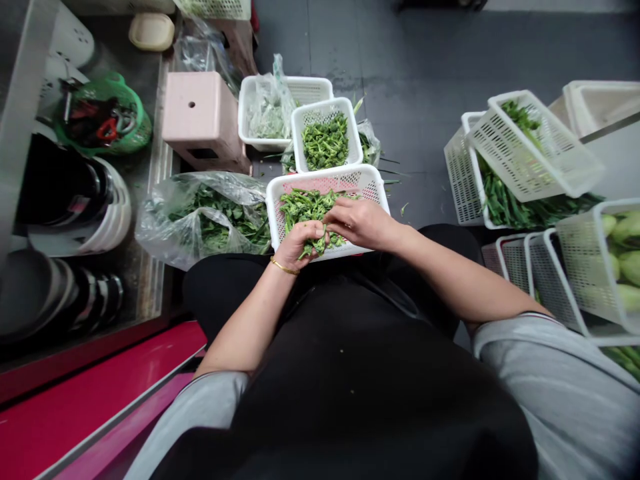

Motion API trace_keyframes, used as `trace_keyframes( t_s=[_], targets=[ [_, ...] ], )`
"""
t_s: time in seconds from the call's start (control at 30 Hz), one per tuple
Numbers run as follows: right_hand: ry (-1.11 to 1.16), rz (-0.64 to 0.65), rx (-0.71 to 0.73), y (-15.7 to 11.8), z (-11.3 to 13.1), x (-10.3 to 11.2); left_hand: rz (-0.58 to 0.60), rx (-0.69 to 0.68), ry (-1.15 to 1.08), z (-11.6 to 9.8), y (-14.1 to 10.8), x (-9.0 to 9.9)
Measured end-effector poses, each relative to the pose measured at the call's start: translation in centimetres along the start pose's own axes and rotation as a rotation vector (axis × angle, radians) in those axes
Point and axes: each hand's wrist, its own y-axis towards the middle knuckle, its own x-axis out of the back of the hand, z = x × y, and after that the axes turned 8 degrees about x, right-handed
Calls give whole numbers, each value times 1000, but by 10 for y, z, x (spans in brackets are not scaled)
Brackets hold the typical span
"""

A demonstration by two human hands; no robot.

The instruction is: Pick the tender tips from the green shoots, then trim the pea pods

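My left hand (300,245) is closed around several green leafy vegetable stems (314,248), low over the near side of a white plastic basket (380,189). Fingers bent together, my right hand (357,222) meets the left thumb at the stems; whether it pinches a piece is hidden. Cut green stems (305,203) lie heaped in the basket under both hands. Just beyond stands a smaller white basket (354,113) with more of the same greens (325,141).
A clear plastic bag of leafy greens (215,220) lies at left, beside a pink stool (193,100). Another white basket (310,85) holds a bagged vegetable. On the right are stacked baskets (520,157) of greens and a crate of pale green gourds (627,233). Pots (30,293) fill the left shelf.
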Motion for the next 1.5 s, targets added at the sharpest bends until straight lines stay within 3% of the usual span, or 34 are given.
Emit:
trace_keyframes(
  t_s=[0.13,0.2,0.3,0.37,0.47,0.6,0.7,1.0,1.27,1.5],
  targets=[
    [100,-172,-189,-7,11,-10,-99,-66,-53,-1,-6,-11],
    [167,-155,-256,-20,12,-3,-96,-85,-163,-7,-12,-13],
    [273,162,-246,-44,-2,11,-56,-118,-316,-17,-22,-5],
    [170,334,-270,-52,-19,10,-45,-137,-360,-19,-25,3],
    [-100,413,-276,-43,-45,-16,-6,-101,-377,-13,-25,10],
    [-212,550,-209,-18,-64,-58,8,19,-369,0,-23,9],
    [-212,550,-166,-12,-70,-69,2,41,-356,1,-22,12],
    [-263,554,-24,-18,-83,-74,52,14,-221,-4,-9,23],
    [-214,486,-125,-24,-76,-35,128,79,-297,-1,-3,23],
    [-304,617,-36,-19,-75,-66,72,28,-334,5,-8,21]
  ],
)
